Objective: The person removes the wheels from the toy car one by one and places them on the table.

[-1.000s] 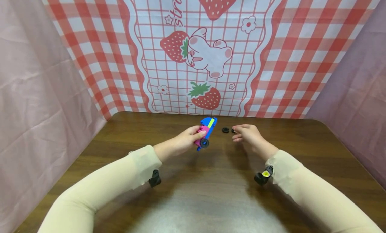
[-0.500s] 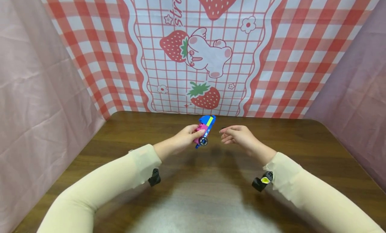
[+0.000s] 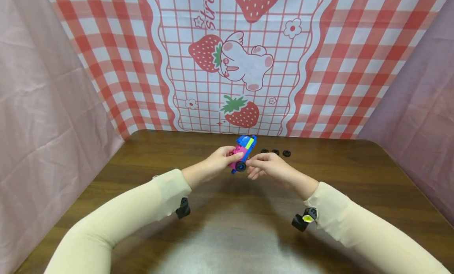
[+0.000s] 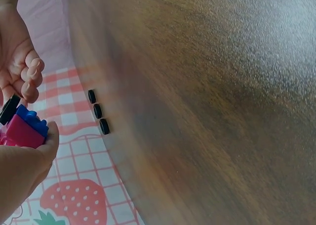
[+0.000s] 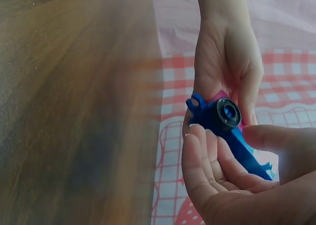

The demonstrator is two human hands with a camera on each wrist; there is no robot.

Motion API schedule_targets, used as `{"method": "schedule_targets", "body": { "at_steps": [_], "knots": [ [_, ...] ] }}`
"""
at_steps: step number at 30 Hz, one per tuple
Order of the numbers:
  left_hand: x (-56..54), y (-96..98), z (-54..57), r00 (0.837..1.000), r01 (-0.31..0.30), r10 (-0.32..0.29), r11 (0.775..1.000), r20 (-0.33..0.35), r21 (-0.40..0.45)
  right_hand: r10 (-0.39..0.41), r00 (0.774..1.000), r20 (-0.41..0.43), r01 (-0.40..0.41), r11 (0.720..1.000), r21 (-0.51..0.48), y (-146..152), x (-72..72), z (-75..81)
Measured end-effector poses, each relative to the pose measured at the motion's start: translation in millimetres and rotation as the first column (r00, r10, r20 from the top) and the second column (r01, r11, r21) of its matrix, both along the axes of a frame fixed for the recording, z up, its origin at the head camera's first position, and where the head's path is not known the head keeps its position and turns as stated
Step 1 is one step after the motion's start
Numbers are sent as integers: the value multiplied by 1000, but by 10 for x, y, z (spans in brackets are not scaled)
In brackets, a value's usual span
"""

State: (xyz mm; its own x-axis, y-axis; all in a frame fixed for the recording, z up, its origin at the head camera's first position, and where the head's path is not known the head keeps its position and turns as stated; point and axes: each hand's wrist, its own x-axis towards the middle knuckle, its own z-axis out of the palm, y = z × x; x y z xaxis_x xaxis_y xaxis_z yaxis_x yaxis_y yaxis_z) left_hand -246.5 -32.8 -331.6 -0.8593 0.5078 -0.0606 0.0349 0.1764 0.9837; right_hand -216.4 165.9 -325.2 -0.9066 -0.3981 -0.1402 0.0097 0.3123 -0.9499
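Observation:
My left hand [image 3: 216,163] grips a small toy car [image 3: 245,148], pink with blue parts and a yellow-green stripe, above the table. A black wheel [image 5: 227,113] with a blue hub sits on the car's side, facing my right hand. My right hand [image 3: 269,167] is beside that wheel, its fingers loosely bent. In the right wrist view, the thumb [image 5: 266,137] and fingers of that hand lie apart, with the car behind them and nothing seen pinched. Whether the fingertips touch the car is hard to tell.
Three loose black wheels [image 4: 97,111] stand in a row near the table's far edge, beyond my right hand. The brown wooden table [image 3: 220,222] meets a red-and-white strawberry-print cloth [image 3: 241,61] at the back. Pink cloth [image 3: 53,108] hangs at the sides.
My right hand has moved left and nearer, from the loose wheels to the wheel on the car. All three loose wheels now show. My left hand with the car has barely moved.

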Motion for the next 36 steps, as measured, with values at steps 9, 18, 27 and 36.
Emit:
{"method": "schedule_targets", "body": {
  "at_steps": [9,18,27,36],
  "knots": [
    [-6,16,-15,999,-46,45,999,-23,-24,0,996,-90,3,999,37,-64,43,-32],
    [-27,-14,-4,998,-34,28,989,-49,-141,-2,997,-79,4,1000,30,-48,59,-58],
    [-36,0,-3,999,-44,47,991,20,-128,145,983,-116,-139,989,59,-55,55,-92],
    [-7,8,2,998,-57,62,988,30,-142,252,959,-132,-243,966,84,-70,57,-109]
  ]
}}
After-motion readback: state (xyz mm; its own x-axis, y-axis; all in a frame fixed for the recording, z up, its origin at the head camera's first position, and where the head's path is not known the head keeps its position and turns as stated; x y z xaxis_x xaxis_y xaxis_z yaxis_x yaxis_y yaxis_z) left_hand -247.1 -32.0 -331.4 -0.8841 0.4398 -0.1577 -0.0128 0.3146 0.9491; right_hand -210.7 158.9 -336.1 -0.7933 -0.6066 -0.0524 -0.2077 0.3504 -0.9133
